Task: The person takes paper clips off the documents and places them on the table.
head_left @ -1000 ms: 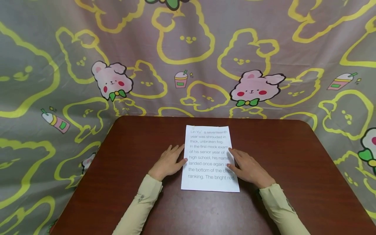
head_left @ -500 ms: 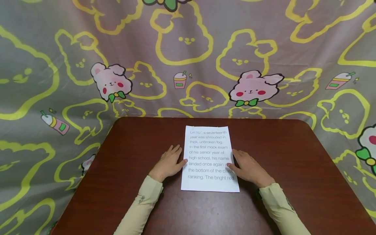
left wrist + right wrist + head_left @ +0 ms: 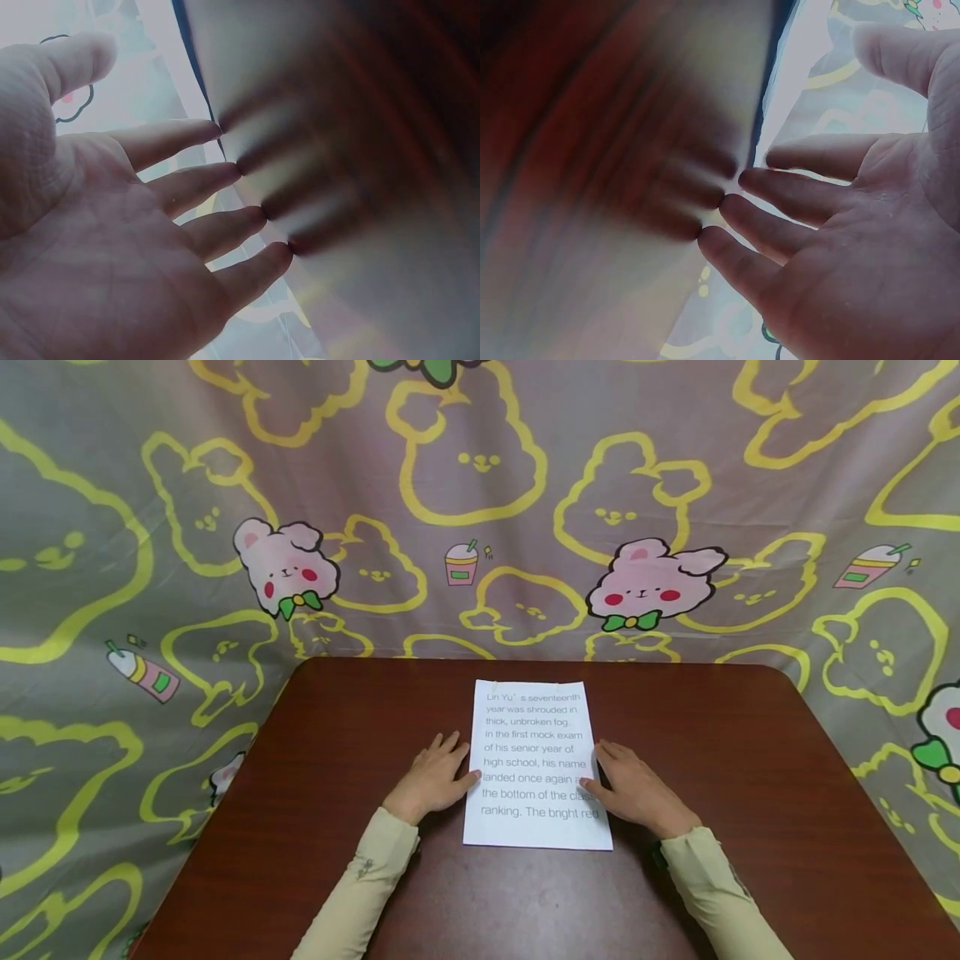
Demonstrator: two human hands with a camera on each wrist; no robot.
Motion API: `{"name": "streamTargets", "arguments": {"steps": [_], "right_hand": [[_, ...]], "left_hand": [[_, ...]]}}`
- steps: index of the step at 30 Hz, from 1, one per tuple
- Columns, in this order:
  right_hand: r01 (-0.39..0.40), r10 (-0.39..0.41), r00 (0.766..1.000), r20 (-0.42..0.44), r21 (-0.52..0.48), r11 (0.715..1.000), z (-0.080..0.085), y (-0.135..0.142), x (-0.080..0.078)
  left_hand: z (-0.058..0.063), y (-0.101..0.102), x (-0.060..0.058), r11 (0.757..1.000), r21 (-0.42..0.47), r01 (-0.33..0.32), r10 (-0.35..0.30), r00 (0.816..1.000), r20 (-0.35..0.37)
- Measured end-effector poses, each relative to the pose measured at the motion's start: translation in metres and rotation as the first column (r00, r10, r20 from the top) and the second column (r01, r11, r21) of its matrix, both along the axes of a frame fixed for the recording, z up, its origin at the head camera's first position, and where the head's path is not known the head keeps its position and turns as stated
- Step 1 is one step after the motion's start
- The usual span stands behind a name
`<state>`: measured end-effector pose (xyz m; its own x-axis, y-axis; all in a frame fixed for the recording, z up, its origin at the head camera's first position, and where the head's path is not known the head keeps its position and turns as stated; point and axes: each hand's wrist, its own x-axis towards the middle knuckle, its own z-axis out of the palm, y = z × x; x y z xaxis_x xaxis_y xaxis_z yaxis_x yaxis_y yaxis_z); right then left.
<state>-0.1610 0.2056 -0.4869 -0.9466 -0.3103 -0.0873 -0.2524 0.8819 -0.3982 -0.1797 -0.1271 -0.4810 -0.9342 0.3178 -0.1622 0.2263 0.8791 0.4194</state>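
A white paper with large printed English text lies upright to my view in the middle of the table. Whether it is one sheet or a thin stack, I cannot tell. My left hand rests at its left edge, fingers spread on the wood and thumb tip over the margin. On the other side, my right hand lies with its thumb over the paper's right edge, covering the ends of some lines. In both wrist views, the fingertips of the left hand and right hand touch the glossy tabletop.
The dark red-brown table has rounded far corners and reflects light near its front. Behind it and along both sides hangs a grey curtain with yellow outlines and pink rabbit faces. Faint small marks, perhaps clips, show at the paper's top edge.
My right index finger has drawn back from over the page to just beside its right edge. The left hand has barely shifted, and the paper lies in the same place.
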Motion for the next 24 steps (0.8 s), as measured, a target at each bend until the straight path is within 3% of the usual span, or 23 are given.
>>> {"name": "streamTargets", "arguments": {"steps": [16,20,24], "right_hand": [[0.032,-0.032,0.999,0.044,-0.003,0.999,0.000,-0.002,-0.002],[0.037,-0.037,0.999,0.005,-0.024,0.999,-0.001,-0.003,-0.006],[0.067,-0.069,0.996,-0.049,-0.056,0.996,-0.001,-0.005,-0.014]], "left_hand": [[-0.001,0.003,0.003,1.000,0.006,0.009,-0.009,0.999,0.043],[-0.004,0.005,0.002,1.000,0.021,0.004,-0.005,0.999,0.038],[-0.004,0.010,0.000,0.995,0.099,0.002,-0.006,0.999,0.040]]}}
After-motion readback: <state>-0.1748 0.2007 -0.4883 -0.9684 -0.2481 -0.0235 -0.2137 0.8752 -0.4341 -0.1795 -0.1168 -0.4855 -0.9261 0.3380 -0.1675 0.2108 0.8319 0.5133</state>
